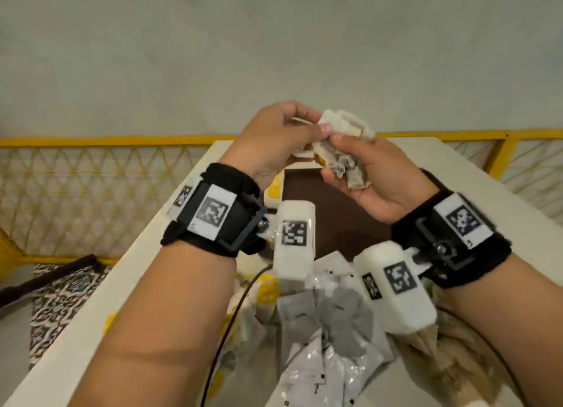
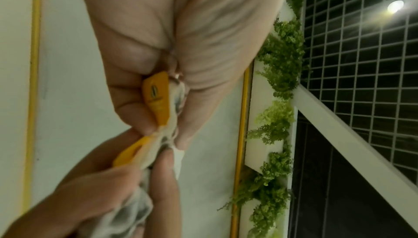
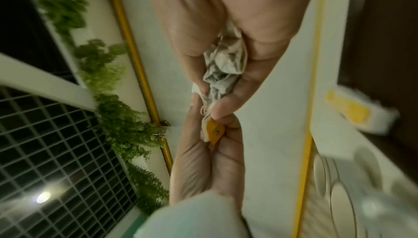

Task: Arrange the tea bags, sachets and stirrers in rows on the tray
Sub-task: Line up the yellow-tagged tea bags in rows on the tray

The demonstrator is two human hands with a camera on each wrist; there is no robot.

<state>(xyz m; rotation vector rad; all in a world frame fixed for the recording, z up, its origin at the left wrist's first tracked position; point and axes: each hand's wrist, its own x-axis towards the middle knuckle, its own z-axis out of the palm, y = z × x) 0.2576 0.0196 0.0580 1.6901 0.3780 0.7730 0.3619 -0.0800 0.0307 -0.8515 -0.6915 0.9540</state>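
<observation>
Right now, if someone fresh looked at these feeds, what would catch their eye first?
Both hands, raised above the dark tray: the left hand and right hand hold a crumpled bunch of tea bags with yellow tags between them. Next, the heap of grey sachets near the table's front edge.

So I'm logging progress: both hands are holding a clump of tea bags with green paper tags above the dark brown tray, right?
Not quite: the tags are yellow-orange, not green, as the left wrist view shows. Both hands, left and right, do hold the clump of tea bags above the dark brown tray.
</observation>
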